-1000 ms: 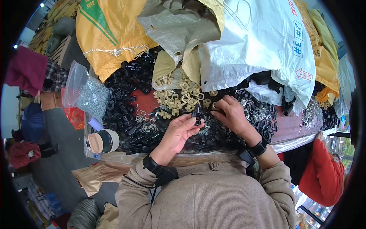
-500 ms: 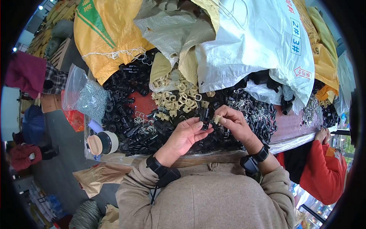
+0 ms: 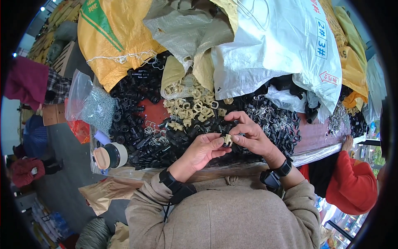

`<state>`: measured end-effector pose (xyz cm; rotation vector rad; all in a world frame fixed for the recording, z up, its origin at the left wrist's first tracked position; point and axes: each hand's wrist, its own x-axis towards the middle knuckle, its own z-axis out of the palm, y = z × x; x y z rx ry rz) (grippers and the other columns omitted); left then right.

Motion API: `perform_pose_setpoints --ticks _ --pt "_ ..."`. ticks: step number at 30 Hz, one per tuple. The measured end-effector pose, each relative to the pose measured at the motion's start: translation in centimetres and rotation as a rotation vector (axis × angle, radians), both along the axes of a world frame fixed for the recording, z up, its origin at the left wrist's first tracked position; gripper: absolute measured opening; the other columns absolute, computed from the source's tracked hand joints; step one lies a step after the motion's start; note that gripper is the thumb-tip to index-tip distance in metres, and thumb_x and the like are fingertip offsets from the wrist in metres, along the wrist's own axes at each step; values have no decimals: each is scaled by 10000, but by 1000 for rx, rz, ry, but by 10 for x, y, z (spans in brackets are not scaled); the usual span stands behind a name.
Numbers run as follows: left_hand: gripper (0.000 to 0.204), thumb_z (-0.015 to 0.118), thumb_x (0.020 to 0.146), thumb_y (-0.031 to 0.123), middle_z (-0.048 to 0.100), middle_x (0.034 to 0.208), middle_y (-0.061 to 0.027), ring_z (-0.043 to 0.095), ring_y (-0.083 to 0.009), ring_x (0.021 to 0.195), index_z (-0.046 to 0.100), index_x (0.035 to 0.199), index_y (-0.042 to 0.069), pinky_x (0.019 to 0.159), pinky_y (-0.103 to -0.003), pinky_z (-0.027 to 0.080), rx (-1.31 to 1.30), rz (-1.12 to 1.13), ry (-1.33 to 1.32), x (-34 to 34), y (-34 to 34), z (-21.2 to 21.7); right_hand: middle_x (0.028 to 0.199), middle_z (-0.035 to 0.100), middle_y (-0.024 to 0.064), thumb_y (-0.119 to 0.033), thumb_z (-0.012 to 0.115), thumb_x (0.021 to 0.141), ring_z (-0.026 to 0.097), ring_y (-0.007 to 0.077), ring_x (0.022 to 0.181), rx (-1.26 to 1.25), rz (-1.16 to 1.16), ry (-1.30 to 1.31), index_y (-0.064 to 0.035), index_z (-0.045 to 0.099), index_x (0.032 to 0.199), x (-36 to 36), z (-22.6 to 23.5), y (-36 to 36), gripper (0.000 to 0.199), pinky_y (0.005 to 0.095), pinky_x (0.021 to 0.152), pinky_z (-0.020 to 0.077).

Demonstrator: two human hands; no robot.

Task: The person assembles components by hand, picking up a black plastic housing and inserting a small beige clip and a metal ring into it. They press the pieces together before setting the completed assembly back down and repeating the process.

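My left hand (image 3: 203, 150) and my right hand (image 3: 248, 135) meet over the table, both pinching one small beige plastic clip (image 3: 227, 140) joined to a black plastic part between the fingertips. Just beyond the hands lies a heap of beige clips (image 3: 188, 108). Black plastic parts (image 3: 137, 124) cover the table to the left and under the hands. A pile of small metal wire pieces (image 3: 275, 120) lies to the right of my right hand. Both wrists wear dark bands.
Yellow sacks (image 3: 112, 41) and white woven sacks (image 3: 282, 50) are stacked behind the parts. A clear bag of small grey pieces (image 3: 93, 108) and a tape roll (image 3: 110, 155) sit at the left. A person in a red sleeve (image 3: 354, 184) stands at the right.
My hands have drawn back toward my body from the beige heap, bringing the small clip with them. The fingertips have closed together around it.
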<state>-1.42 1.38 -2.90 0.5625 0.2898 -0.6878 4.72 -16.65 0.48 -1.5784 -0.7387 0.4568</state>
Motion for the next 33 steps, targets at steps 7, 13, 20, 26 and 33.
perform_pose_setpoints --ticks 7,13,20,26,33 --pt "232 516 793 147 569 878 -130 581 -232 775 508 966 -6 638 -246 493 30 -9 16 -1 -2 -1 1067 409 99 -154 541 772 399 169 952 -44 19 46 -22 565 796 -2 -4 -2 137 278 802 310" --pt "235 516 794 162 571 869 -128 583 -217 756 514 960 -4 630 -240 490 65 7 34 -4 -4 -1 1004 450 101 -156 544 775 436 159 898 -40 -89 165 -32 536 771 -12 -13 0 124 270 758 354" --pt "232 532 785 169 573 860 -119 583 -209 755 524 936 -7 630 -237 493 97 31 58 -4 -6 1 1008 432 85 -149 535 782 429 115 855 11 -222 376 -37 517 772 -24 -11 5 114 245 729 360" --pt "232 542 778 168 575 852 -119 585 -208 748 524 930 -6 625 -238 495 110 58 73 -5 -10 2 1008 421 48 -159 522 793 402 77 844 -9 -265 354 -45 506 784 -33 -20 5 115 232 751 339" --pt "209 565 762 138 579 821 -86 586 -187 745 534 903 -13 612 -220 488 108 79 74 2 -10 10 934 451 19 -118 536 783 420 65 802 218 -335 564 -46 505 791 -37 -10 12 78 221 705 359"
